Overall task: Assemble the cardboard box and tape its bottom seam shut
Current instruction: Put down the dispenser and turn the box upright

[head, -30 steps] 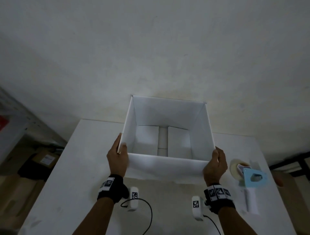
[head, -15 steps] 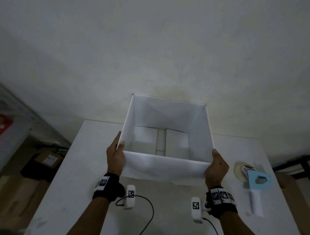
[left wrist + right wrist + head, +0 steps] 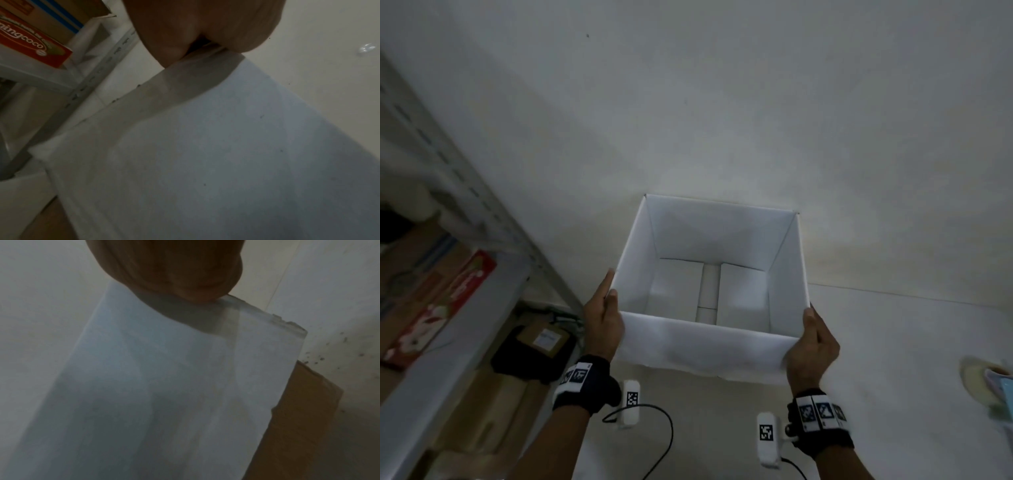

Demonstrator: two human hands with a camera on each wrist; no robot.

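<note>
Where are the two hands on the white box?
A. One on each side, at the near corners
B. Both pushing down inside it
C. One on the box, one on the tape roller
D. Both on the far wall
A: the left hand holds the white box at its near left corner and the right hand at its near right corner.

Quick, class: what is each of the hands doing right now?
Left hand: grips the near-left corner of the white box, thumb over the rim.
Right hand: grips the box's near-right corner.
</note>
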